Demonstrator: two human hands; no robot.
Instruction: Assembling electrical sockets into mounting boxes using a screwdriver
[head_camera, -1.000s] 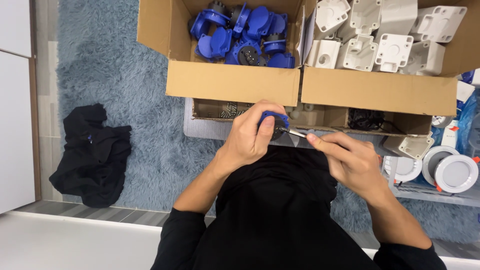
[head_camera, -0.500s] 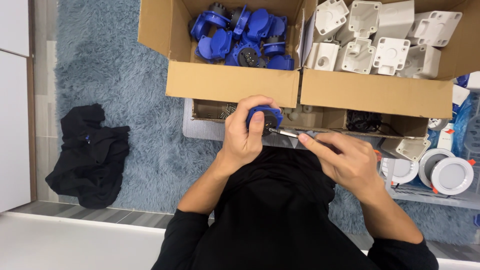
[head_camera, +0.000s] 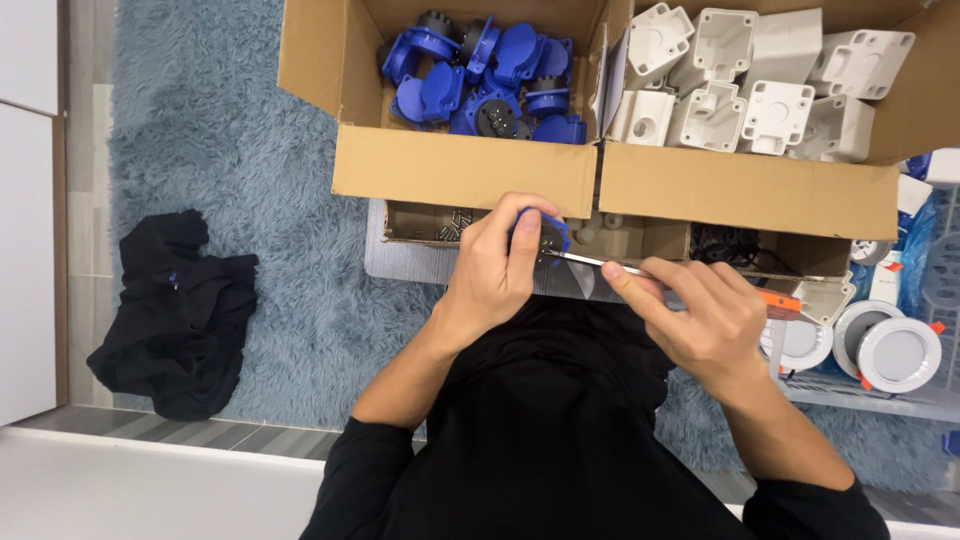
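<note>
Compared with half a second back, the left hand (head_camera: 495, 275) is sitting a touch higher against the box edge and the screwdriver is lying flatter, tip now right on the part. That left hand is clamping its fingers around a small blue plastic socket piece with a dark face (head_camera: 540, 235), holding it just under the front wall of the cardboard box of blue plastic sockets (head_camera: 465, 175). The right hand (head_camera: 700, 320) is closing around an orange-handled screwdriver with a thin steel shaft (head_camera: 600, 264), forefinger running along the shaft, tip touching the socket's face.

If I'm steering this, I'm keeping the shaft square to the screw and pressing in while turning, since that shallow angle looks like it could slip out. I'm also bracing the left wrist so the part isn't twisting.

Further out, the second cardboard box of white plastic housings (head_camera: 760, 100) is sitting to the right, round white lamp fittings (head_camera: 895, 350) beyond that, and a crumpled black cloth (head_camera: 170, 320) on the grey-blue shaggy rug (head_camera: 260, 250).
</note>
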